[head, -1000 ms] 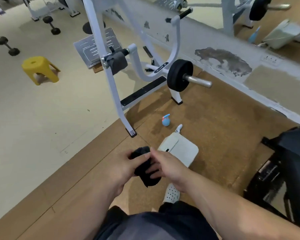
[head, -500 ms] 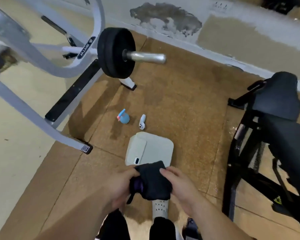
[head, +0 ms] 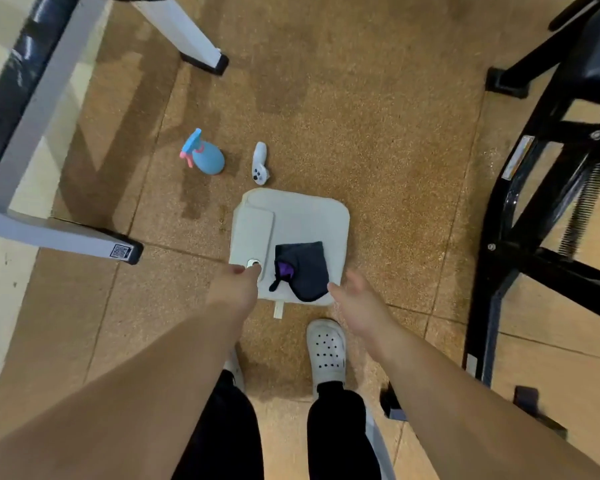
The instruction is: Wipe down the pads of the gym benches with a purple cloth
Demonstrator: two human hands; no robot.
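Both hands hung empty, the left hand [head: 234, 284] loosely curled, the right hand [head: 355, 301] spread open. Between them the folded cloth [head: 303, 270] lay on a pale case [head: 309, 216] on the floor. The bench [head: 596, 64] pad looked unwiped; wiping seemingly remained.

Dark cloth [head: 303, 270], purple inside

Folded dark cloth [head: 303, 270], purple showing, lies flat.
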